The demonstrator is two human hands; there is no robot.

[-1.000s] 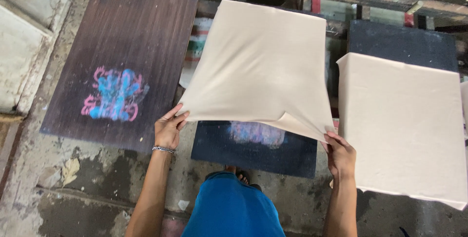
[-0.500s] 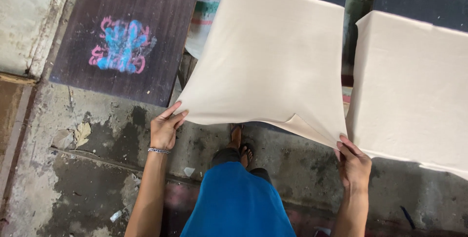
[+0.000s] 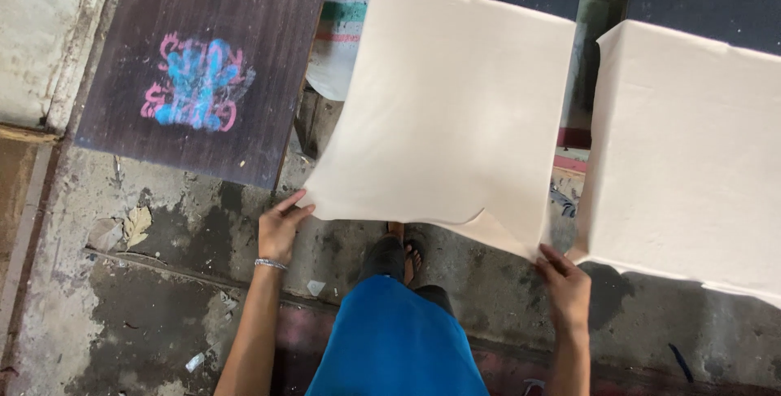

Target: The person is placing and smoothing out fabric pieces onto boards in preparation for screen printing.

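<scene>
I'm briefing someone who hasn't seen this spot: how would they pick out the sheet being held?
Start at the dark board with pink and blue paint, top left. Just right of it hangs a cream sheet, gripped at its near corners by the left hand and right hand. The similar sheet beside it is untouched.

No packages, labels or screens show; only a pink-and-blue chalk scrawl (image 3: 195,84) marks the dark board (image 3: 268,54) at left.

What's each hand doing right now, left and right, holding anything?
Left hand: closed on the near left corner of the cream sheet.
Right hand: closed on the same sheet's near right corner.
</scene>
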